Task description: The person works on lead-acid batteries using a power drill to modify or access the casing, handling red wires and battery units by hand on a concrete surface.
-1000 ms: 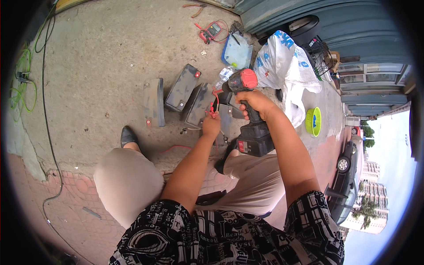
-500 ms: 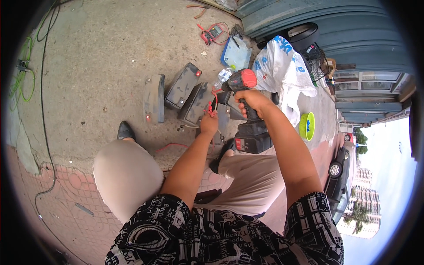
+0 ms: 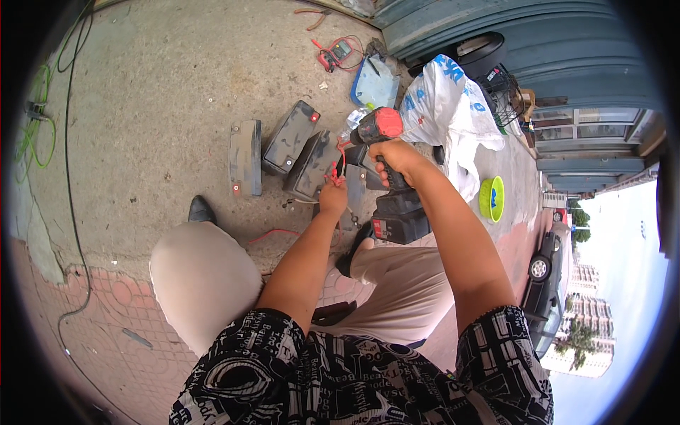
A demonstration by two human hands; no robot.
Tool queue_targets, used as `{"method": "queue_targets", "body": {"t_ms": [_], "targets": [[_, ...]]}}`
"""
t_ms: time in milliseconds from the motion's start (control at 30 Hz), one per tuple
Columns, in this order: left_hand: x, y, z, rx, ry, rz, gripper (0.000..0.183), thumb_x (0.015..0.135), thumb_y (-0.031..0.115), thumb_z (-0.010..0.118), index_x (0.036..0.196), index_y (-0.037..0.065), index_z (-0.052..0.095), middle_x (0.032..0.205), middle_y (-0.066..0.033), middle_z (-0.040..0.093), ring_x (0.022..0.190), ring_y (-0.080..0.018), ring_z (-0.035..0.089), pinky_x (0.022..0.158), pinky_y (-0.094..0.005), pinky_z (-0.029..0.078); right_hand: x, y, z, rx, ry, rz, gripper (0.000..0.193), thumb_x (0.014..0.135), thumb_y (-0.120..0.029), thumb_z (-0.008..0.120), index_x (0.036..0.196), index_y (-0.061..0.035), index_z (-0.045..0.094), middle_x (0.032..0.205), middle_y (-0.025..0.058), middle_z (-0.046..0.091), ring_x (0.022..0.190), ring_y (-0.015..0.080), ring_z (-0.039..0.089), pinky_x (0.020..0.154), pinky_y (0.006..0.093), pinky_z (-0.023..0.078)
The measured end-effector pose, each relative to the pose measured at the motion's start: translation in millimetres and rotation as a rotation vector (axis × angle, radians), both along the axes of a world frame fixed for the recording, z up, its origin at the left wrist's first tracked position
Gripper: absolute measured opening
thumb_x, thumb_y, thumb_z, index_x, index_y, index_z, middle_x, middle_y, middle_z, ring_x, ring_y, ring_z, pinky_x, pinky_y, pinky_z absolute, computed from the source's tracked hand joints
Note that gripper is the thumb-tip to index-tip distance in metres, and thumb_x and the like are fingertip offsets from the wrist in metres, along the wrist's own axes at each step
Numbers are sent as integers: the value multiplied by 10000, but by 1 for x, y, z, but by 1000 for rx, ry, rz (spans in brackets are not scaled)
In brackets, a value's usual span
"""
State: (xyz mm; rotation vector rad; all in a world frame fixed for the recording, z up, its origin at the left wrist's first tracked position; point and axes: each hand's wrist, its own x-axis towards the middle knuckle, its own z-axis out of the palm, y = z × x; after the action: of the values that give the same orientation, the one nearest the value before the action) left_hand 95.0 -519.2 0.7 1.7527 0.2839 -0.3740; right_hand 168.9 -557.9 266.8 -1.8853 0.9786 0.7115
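Drill (image 3: 374, 129) and right hand (image 3: 398, 157) shift slightly left

Pale trousers (image 3: 205, 280) bound the near space at lower left and lower centre, the forearms (image 3: 297, 263) reaching past them. At mid-frame, the fingers of the person's left hand (image 3: 332, 198) close narrowly round a red lead (image 3: 336, 172), which projects past their tips, just left of the drill; the right fingers wrap the drill's grip. Dark batteries (image 3: 310, 166) crowd round the lead, the leftmost facing wide concrete (image 3: 156, 127) at upper left. Rightward, a white sack (image 3: 439, 106) narrows the room beside the drill. Farther up lie a blue-rimmed tray (image 3: 374, 86) and a multimeter (image 3: 341, 49).
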Motion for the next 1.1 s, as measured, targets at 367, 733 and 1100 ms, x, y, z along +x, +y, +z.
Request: {"method": "queue_targets", "body": {"t_ms": [367, 733, 1100], "targets": [[0, -5, 2, -82, 74, -8, 298, 880, 325, 527, 840, 45, 624, 704, -123, 638, 669, -263, 627, 637, -362, 479, -5, -6, 2, 18, 8, -67, 165, 773, -143, 562, 656, -40, 507, 543, 50, 480, 430, 160, 475, 399, 324, 435], [5, 9, 19, -86, 121, 110, 318, 842, 310, 520, 915, 20, 629, 859, -249, 639, 845, -430, 608, 763, -472, 485, -3, -4, 1, 51, 20, -73, 171, 774, -154, 557, 652, -45, 507, 544, 46, 485, 430, 156, 470, 410, 316, 440], [6, 22, 32, -40, 76, 128, 325, 841, 323, 543, 891, 9, 611, 825, -256, 635, 823, -440, 609, 739, -487, 483, -6, 4, 2, 27, -24, -54, 169, 777, -140, 559, 652, -36, 511, 547, 53, 494, 434, 166, 490, 398, 324, 443]]}}
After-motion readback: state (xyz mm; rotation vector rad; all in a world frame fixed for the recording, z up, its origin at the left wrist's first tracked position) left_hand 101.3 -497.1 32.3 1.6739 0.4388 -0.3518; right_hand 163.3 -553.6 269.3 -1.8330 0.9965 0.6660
